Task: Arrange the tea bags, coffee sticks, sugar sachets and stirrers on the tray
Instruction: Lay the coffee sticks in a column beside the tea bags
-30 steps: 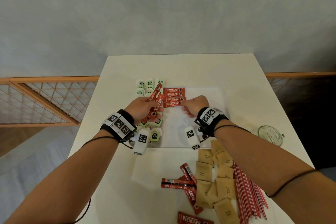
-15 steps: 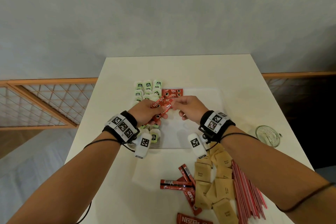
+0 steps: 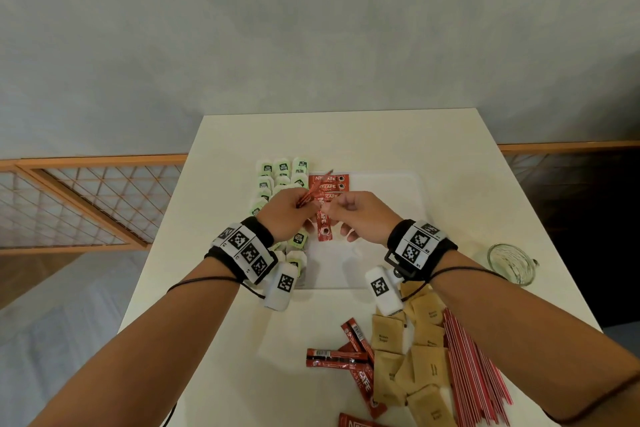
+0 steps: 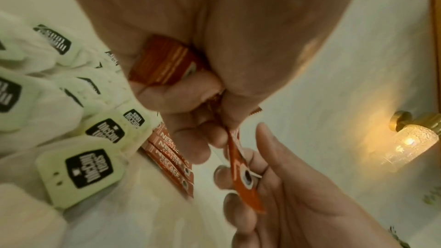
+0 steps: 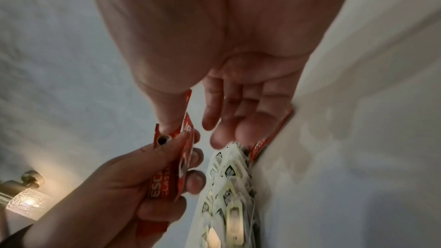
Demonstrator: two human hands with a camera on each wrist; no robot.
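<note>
My left hand [image 3: 300, 209] grips a small bunch of red coffee sticks [image 3: 313, 188] just above the white tray [image 3: 398, 218]; the left wrist view shows the bunch [image 4: 164, 63] in its curled fingers. My right hand [image 3: 333, 210] pinches one coffee stick [image 3: 323, 227] by its upper end, the rest hanging down between the hands; the right wrist view shows that stick [image 5: 187, 123]. Three coffee sticks [image 3: 329, 184] lie in a row at the tray's back. Green-tagged tea bags [image 3: 277, 173] fill the tray's left side.
On the table near me lie loose coffee sticks [image 3: 341, 357], brown sugar sachets [image 3: 419, 367] and a fan of red stirrers [image 3: 474, 381]. A glass cup [image 3: 512, 263] stands at the right edge. The table's left edge drops to the floor.
My right hand left the row of coffee sticks on the tray, came to my left hand and took hold of one stick from the bunch. Both hands drew slightly nearer to me.
</note>
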